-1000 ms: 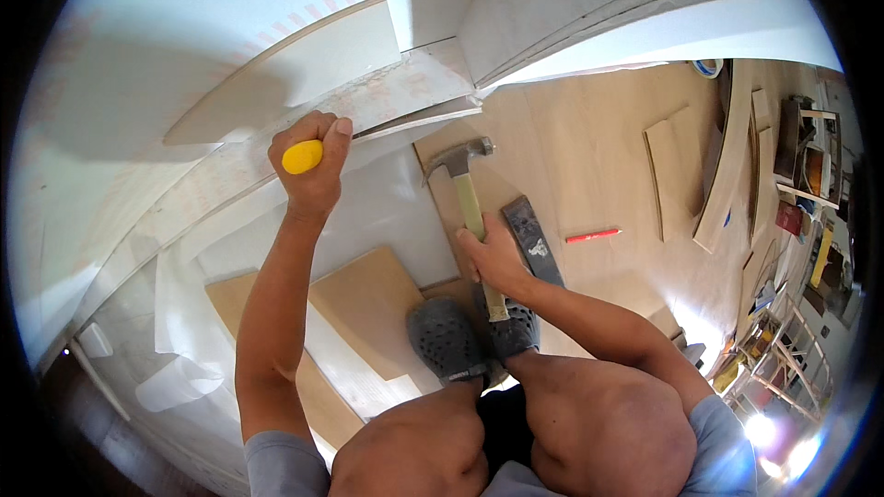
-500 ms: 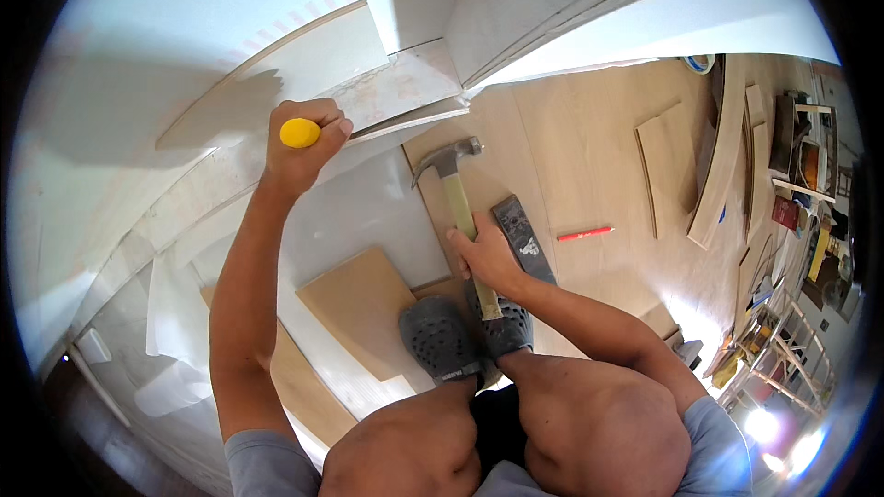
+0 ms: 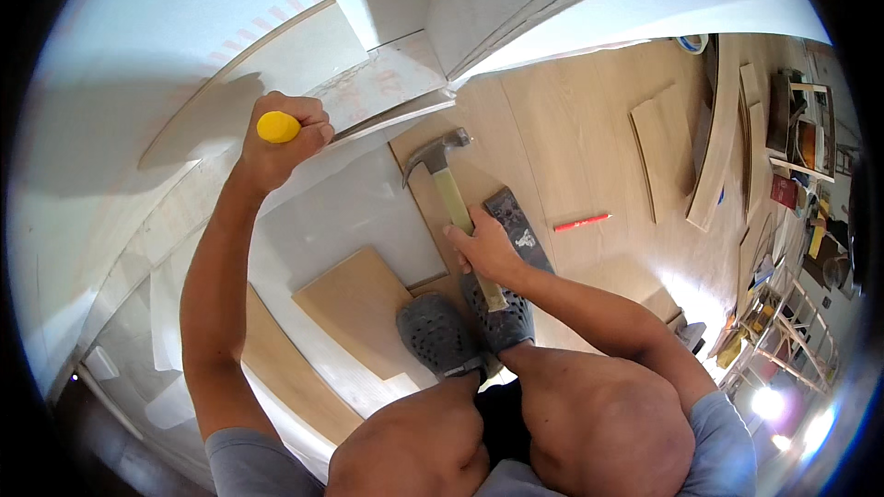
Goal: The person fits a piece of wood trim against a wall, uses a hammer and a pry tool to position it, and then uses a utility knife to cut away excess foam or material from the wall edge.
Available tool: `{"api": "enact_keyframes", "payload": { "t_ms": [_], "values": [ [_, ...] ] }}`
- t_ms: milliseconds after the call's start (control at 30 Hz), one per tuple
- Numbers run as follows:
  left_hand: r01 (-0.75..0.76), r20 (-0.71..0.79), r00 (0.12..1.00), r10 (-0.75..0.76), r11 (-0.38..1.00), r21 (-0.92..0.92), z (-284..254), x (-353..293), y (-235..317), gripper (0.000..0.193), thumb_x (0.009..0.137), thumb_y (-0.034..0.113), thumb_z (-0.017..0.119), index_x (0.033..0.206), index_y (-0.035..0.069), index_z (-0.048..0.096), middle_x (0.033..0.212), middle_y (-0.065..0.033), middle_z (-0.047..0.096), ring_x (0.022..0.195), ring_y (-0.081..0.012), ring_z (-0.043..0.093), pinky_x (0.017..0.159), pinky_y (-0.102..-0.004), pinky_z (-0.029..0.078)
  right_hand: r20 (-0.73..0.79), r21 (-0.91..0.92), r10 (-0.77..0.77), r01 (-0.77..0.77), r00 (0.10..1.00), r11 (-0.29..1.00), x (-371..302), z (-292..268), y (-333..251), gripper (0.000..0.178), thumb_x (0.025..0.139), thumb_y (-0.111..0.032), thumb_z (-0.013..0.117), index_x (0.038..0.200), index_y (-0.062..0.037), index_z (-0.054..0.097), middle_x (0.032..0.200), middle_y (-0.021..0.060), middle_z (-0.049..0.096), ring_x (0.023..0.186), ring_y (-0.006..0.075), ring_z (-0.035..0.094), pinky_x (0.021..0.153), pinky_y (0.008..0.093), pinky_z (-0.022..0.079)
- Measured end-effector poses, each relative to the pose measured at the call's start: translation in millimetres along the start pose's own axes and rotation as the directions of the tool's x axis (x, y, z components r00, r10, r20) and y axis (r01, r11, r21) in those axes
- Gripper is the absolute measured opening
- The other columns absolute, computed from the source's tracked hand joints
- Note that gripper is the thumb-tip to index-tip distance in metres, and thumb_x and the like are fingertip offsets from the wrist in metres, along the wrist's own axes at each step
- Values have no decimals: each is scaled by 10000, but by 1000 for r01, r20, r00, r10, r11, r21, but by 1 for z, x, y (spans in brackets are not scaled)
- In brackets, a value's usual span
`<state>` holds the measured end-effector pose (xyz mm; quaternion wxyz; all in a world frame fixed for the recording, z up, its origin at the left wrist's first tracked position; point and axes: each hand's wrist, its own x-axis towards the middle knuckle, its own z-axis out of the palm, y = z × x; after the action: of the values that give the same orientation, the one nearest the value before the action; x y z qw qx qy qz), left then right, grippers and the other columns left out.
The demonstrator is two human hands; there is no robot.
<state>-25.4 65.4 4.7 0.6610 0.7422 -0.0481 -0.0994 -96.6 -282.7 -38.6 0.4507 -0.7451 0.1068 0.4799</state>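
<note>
- By the left hand (image 3: 284, 149), a yellow handle (image 3: 278, 127) is gripped in a closed fist, close to the foot of the wall (image 3: 110, 110); the lower part of this tool is hidden under the hand.
- By the right hand (image 3: 485, 248), a hammer (image 3: 449, 198) is held around the middle of its pale handle; its head is pointed to the far side, and its near end is seen above the right shoe (image 3: 518, 320).
- Whether the floor (image 3: 580, 129) is touched by the hammer cannot be told.
- Just to the right of the hammer, a black block (image 3: 509, 210) is placed.
- Farther right, a red pencil (image 3: 582, 222) is laid on the floor.
- To the left of the left shoe (image 3: 433, 331), a short wooden plank (image 3: 353, 308) is seen.
- Against the wall, beyond the left hand, a thin board (image 3: 304, 57) is leaned.
</note>
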Motion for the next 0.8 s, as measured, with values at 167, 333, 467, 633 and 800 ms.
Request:
{"api": "enact_keyframes", "payload": {
  "t_ms": [167, 333, 467, 633, 800],
  "values": [
    [176, 2, 984, -177, 980, -93, -1, 3, 7, 339, 883, 88, 673, 638, 69, 439, 601, 37, 412, 567, -71, 363, 514, -269, 318, 46, 5, -1, 1, 999, 1000, 0, -6, -3, 387, 978, -296, 652, 1136, 45, 560, 684, 115, 635, 567, 180, 650, 516, 368, 542],
    [141, -214, 961, -176, 976, -166, 4, -9, 5, 332, 914, 111, 691, 658, 73, 483, 609, 28, 461, 569, -70, 399, 532, -268, 349, 28, 11, -44, 43, 999, 999, 3, -1, 9, 338, 976, -273, 660, 1061, 34, 549, 701, 104, 649, 581, 169, 647, 552, 352, 538],
    [115, -345, 919, -190, 967, -225, 10, -27, 3, 301, 949, 142, 695, 706, 69, 534, 650, 9, 527, 598, -88, 476, 582, -264, 412, 48, -27, 4, -2, 999, 1000, 5, 8, 4, 370, 968, -293, 655, 1038, 58, 559, 746, 153, 693, 652, 242, 706, 643, 386, 563],
    [138, -468, 875, -129, 990, -14, 32, -35, 27, 240, 983, 96, 635, 771, 69, 526, 711, -26, 536, 688, -137, 528, 721, -315, 490, 17, -554, -184, 162, 983, 817, 20, 13, 13, 550, 933, -449, 636, 1004, 96, 630, 912, 311, 703, 896, 464, 700, 826, 529, 549],
    [-21, -568, 822, -45, 994, -109, 32, -51, 24, 237, 984, 112, 647, 785, 65, 527, 721, -30, 537, 695, -146, 526, 755, -341, 502, 40, -636, -203, 182, 978, 750, 30, 16, 16, 600, 921, -496, 626, 1001, 97, 679, 959, 328, 702, 938, 492, 691, 857, 531, 547]
  ]
}}
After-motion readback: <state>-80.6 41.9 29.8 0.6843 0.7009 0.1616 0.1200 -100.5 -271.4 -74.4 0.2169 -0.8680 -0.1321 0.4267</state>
